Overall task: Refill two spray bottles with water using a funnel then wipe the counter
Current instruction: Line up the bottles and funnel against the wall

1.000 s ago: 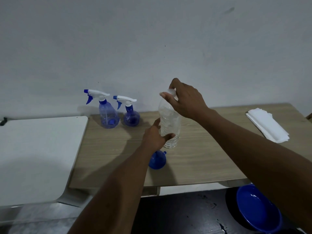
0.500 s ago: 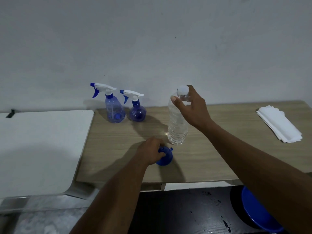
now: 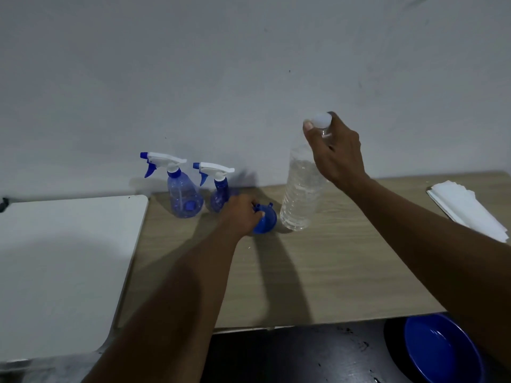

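Observation:
Two blue spray bottles with white trigger heads stand by the wall, a taller one (image 3: 183, 199) on the left and a shorter one (image 3: 219, 199) beside it. My left hand (image 3: 240, 214) grips a blue funnel (image 3: 266, 220) just right of the shorter bottle, low over the wooden counter (image 3: 318, 277). A clear water bottle (image 3: 301, 194) with a white cap leans to the left, its base at the counter beside the funnel. My right hand (image 3: 333, 149) holds it at the neck and cap.
A stack of white cloths (image 3: 467, 208) lies at the counter's right end. A white board (image 3: 63, 269) adjoins the counter on the left. A blue basin (image 3: 439, 352) sits on the dark floor below the front edge.
My left hand left the water bottle, took hold of the funnel near the front and carried it back toward the spray bottles. My right hand shifted up to the bottle's neck, tilting it.

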Demonstrator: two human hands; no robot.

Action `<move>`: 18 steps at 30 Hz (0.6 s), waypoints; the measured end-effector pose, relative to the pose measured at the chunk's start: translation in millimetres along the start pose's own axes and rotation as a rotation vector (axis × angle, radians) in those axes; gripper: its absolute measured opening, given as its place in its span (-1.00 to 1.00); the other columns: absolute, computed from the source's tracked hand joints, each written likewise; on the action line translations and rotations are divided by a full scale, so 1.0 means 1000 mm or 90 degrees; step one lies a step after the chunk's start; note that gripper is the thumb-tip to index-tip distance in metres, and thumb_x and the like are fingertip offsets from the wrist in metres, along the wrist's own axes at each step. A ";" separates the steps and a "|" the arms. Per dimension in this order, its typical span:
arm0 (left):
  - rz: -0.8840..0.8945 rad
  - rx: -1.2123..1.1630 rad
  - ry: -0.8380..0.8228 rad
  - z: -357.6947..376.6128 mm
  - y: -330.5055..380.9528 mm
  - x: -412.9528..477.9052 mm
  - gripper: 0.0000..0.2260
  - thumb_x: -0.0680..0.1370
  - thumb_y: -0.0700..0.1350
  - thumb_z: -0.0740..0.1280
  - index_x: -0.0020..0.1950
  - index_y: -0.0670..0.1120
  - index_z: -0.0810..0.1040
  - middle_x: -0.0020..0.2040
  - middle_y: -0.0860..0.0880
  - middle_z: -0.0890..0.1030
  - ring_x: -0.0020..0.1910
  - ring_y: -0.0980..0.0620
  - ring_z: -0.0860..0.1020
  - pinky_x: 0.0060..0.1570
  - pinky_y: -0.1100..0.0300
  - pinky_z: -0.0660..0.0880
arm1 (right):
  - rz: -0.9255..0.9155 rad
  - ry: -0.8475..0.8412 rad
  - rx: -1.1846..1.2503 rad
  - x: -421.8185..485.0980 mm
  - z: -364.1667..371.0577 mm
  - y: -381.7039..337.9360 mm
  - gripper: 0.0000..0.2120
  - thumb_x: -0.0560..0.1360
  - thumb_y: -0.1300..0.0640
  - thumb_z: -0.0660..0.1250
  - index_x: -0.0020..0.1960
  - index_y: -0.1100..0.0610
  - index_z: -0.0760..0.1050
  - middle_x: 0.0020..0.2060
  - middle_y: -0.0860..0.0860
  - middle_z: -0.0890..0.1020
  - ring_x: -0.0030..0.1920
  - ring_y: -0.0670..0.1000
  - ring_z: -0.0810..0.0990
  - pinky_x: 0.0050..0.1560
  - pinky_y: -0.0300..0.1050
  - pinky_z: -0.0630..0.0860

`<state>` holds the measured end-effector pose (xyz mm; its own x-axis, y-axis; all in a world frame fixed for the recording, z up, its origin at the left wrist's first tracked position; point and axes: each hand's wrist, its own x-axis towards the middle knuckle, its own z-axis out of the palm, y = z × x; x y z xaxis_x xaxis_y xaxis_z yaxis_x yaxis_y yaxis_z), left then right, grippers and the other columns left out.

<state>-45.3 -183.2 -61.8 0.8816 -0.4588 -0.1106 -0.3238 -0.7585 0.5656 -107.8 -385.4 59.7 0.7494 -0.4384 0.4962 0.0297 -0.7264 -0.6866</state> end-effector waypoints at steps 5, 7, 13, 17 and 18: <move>-0.005 -0.008 0.040 0.005 0.007 0.038 -0.83 0.49 -0.05 0.40 0.05 -0.06 0.61 -0.04 -0.09 0.66 -0.01 -0.12 0.61 -0.03 -0.06 0.59 | -0.004 0.005 -0.017 0.033 0.012 0.007 -0.63 0.57 -0.31 0.17 0.03 -0.02 0.47 -0.14 -0.13 0.64 -0.12 -0.05 0.63 -0.02 0.01 0.56; 0.001 0.001 0.051 0.011 0.009 0.050 -0.81 0.49 -0.05 0.40 0.06 -0.07 0.62 -0.03 -0.10 0.66 0.01 -0.13 0.61 -0.03 -0.07 0.59 | -0.007 -0.002 -0.029 0.040 0.019 0.013 -0.61 0.58 -0.31 0.16 0.05 0.00 0.47 -0.13 -0.13 0.65 -0.10 -0.03 0.64 -0.01 0.05 0.57; -0.005 0.033 0.049 0.027 0.005 0.074 -0.84 0.53 -0.08 0.36 0.09 -0.07 0.60 0.04 -0.12 0.64 0.03 -0.16 0.60 -0.09 -0.03 0.58 | 0.003 -0.041 -0.064 0.039 0.037 0.038 -0.62 0.57 -0.33 0.16 0.09 -0.03 0.46 -0.08 -0.16 0.63 -0.07 -0.09 0.63 0.00 -0.01 0.55; -0.007 0.035 0.034 0.034 0.002 0.078 -0.81 0.54 -0.08 0.34 0.13 -0.06 0.60 0.06 -0.13 0.63 0.05 -0.16 0.59 -0.09 -0.01 0.57 | 0.029 -0.084 -0.034 0.042 0.035 0.043 -0.60 0.56 -0.36 0.17 0.14 -0.06 0.42 0.02 -0.16 0.62 0.02 -0.08 0.63 0.04 -0.05 0.55; -0.002 0.039 0.027 0.035 0.002 0.078 -0.80 0.53 -0.08 0.34 0.13 -0.07 0.59 0.05 -0.13 0.62 0.06 -0.16 0.59 -0.08 -0.03 0.57 | 0.033 -0.101 -0.028 0.041 0.034 0.043 -0.59 0.55 -0.37 0.18 0.16 -0.07 0.40 0.04 -0.16 0.62 0.04 -0.07 0.62 0.06 -0.05 0.55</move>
<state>10.4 -236.5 -97.3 0.8962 -0.4369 -0.0770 -0.3398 -0.7876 0.5141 -53.0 -416.8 32.8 0.8443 -0.3890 0.3686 -0.0374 -0.7289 -0.6836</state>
